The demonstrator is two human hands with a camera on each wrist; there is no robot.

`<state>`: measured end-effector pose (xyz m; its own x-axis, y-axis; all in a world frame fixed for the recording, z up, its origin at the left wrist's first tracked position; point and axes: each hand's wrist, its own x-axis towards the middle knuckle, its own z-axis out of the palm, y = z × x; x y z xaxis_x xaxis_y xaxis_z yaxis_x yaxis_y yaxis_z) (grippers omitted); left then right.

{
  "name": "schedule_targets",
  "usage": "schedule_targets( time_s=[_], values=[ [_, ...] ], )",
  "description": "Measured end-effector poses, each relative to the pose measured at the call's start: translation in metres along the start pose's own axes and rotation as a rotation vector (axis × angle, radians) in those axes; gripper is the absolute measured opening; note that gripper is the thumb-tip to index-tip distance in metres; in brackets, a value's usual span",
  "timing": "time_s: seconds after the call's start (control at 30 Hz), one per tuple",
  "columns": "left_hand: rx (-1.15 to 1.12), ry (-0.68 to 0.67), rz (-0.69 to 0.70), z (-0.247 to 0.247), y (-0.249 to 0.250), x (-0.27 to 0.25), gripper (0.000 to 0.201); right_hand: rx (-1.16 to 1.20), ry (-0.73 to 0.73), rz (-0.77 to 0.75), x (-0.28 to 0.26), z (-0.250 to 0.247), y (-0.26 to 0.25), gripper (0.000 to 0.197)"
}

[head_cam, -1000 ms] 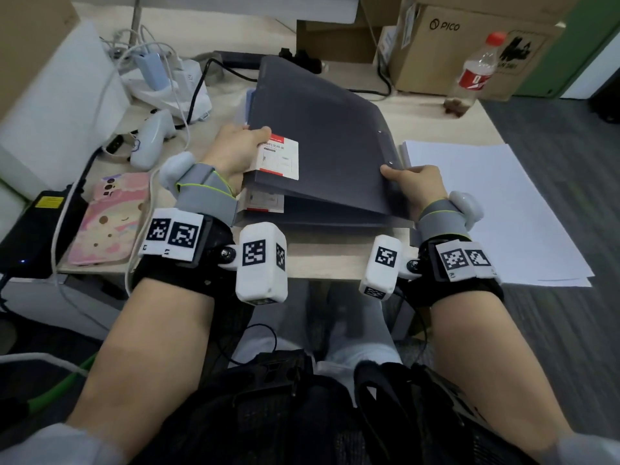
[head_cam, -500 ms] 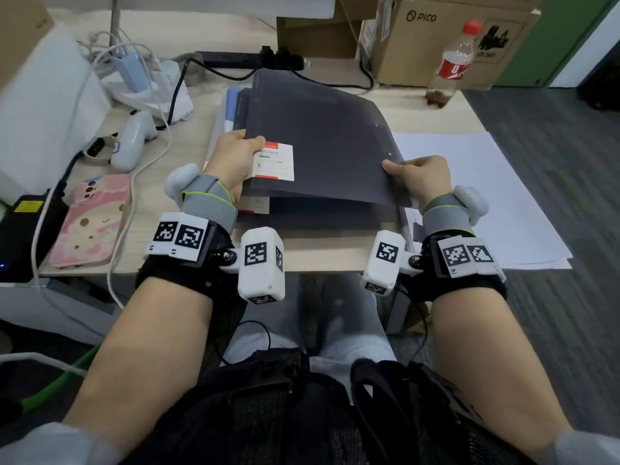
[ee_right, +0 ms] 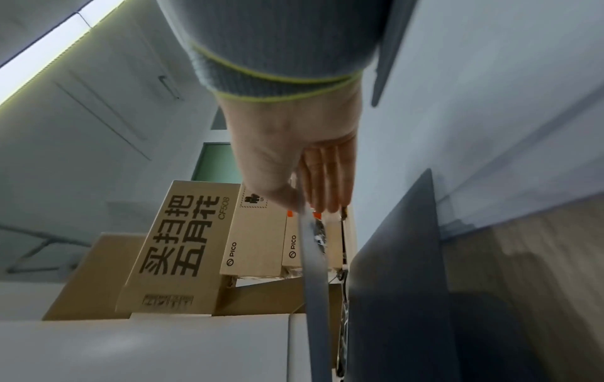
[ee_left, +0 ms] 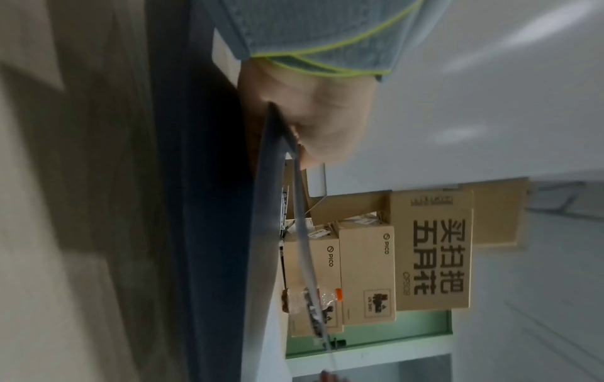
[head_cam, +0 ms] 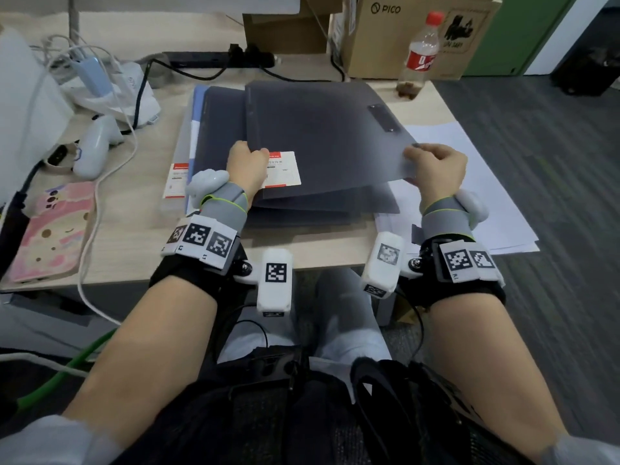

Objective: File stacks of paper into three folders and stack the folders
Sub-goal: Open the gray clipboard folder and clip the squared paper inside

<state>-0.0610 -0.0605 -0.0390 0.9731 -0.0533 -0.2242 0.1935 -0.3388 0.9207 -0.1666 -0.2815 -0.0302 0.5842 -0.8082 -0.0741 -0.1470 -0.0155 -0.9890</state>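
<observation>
Pale wood-grain desk (head_cam: 141, 209) stood over dark grey carpet, with brown cardboard boxes (head_cam: 416, 31) printed "PICO" at its far right edge; the wrist views showed a taller box behind them marked "CF508" under large Chinese characters. Just near those boxes stood a clear plastic bottle with a red cap and red label (head_cam: 419, 58), its label too small to read. At the near left lay a pink cartoon-cased phone (head_cam: 50, 236), and beyond it a white handheld controller (head_cam: 95, 146) among white cables.

At the desk's middle, a translucent dark grey plastic folder (head_cam: 322, 135) was held by both hands, tilted above a second dark grey folder (head_cam: 218, 129) lying flat beneath it, which in turn overlapped a pale blue folder (head_cam: 198, 105) showing at the left. Its white sticker with a red band (head_cam: 283, 169) carried small print I could not read. The left hand (head_cam: 246, 166) pinched the folder's near left edge beside that sticker, thumb on top. The right hand (head_cam: 436, 166) pinched the near right corner, thumb above and fingers (ee_right: 326, 178) straight underneath. A stack of white paper sheets (head_cam: 469, 196) lay to the right, overhanging the desk edge
</observation>
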Motion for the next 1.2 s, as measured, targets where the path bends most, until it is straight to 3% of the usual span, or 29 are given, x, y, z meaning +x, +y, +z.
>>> schedule_targets(
  time_s=[0.1,0.2,0.27,0.33,0.4,0.47,0.57,0.63,0.8,0.93,1.0,1.1,1.2],
  values=[
    [0.184,0.002,-0.018,0.002,0.002,0.001,0.038,0.282,-0.001,-0.089,-0.011,0.003,-0.007,0.025],
    [0.461,-0.023,-0.045,0.003,0.013,-0.005,0.045,0.417,-0.046,-0.185,-0.025,0.010,-0.025,0.021],
    [0.636,-0.076,-0.024,0.001,0.017,-0.009,0.055,0.495,-0.117,-0.218,-0.038,0.016,-0.042,0.011],
    [0.652,-0.205,-0.002,0.000,0.019,-0.013,0.075,0.571,-0.186,-0.244,-0.049,0.022,-0.060,0.008],
    [0.566,-0.313,0.002,-0.004,0.020,-0.019,0.075,0.605,-0.301,-0.302,-0.060,0.029,-0.075,0.008],
    [0.438,-0.368,0.009,-0.006,0.021,-0.023,0.056,0.507,-0.451,-0.412,-0.069,0.038,-0.086,0.015],
    [0.264,-0.401,0.006,-0.020,0.026,-0.030,0.056,0.323,-0.679,-0.428,-0.083,0.061,-0.099,0.064],
    [0.137,-0.368,0.014,-0.037,0.027,-0.034,0.064,0.238,-0.769,-0.438,-0.090,0.082,-0.100,0.075],
    [-0.276,-0.138,0.090,-0.090,0.032,-0.039,0.076,0.086,-0.805,-0.549,-0.095,0.131,-0.078,0.037],
    [-0.501,-0.053,0.156,-0.134,0.022,-0.040,0.070,-0.113,-0.817,-0.440,-0.097,0.165,-0.058,0.046],
    [-0.621,-0.100,0.161,-0.150,0.016,-0.038,0.064,-0.210,-0.815,-0.423,-0.100,0.177,-0.049,0.048],
    [-0.741,-0.187,0.122,-0.164,0.004,-0.035,0.040,-0.275,-0.811,-0.338,-0.109,0.191,-0.035,0.055],
    [-0.791,-0.159,0.059,-0.174,-0.018,-0.026,0.028,-0.307,-0.779,-0.274,-0.119,0.201,-0.021,0.071]
  ],
)
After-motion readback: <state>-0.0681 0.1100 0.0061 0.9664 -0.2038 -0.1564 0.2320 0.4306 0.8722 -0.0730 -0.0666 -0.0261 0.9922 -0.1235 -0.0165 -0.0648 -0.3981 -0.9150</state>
